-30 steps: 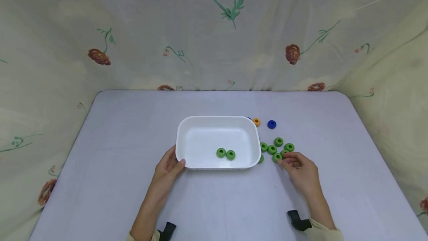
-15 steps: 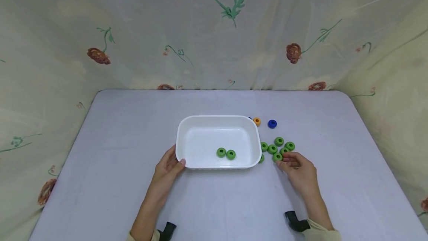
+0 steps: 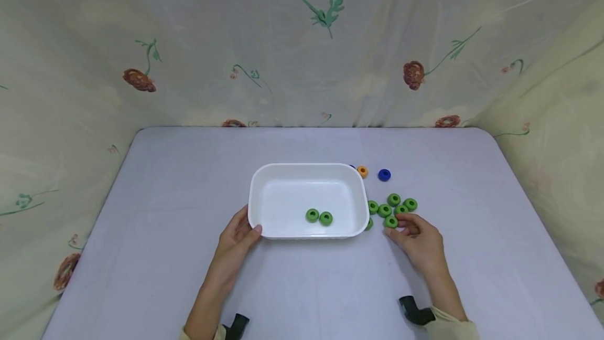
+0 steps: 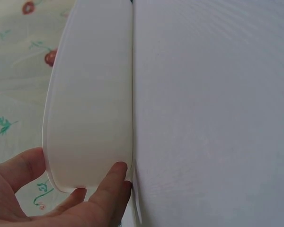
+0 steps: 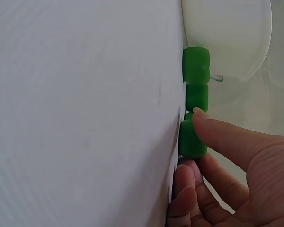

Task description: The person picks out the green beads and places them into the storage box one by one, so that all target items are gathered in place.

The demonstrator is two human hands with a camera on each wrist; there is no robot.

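Observation:
My left hand holds the white plastic tray by its near left corner; the thumb lies on the rim, with fingers against the outer wall in the left wrist view. Two green beads sit inside the tray. Right of it, my right hand pinches a green ring-shaped bead between thumb and fingers, at the table surface. Several more green beads lie close around that one, and one is partly hidden behind the tray's right rim.
An orange bead and a blue bead lie beyond the tray's far right corner, with another blue one mostly hidden by the rim. A white cloth covers the table. A flowered curtain hangs behind it.
My right hand has shifted slightly left around the near green bead. Two green beads beside its fingers have moved slightly away. The left hand and tray stay in place.

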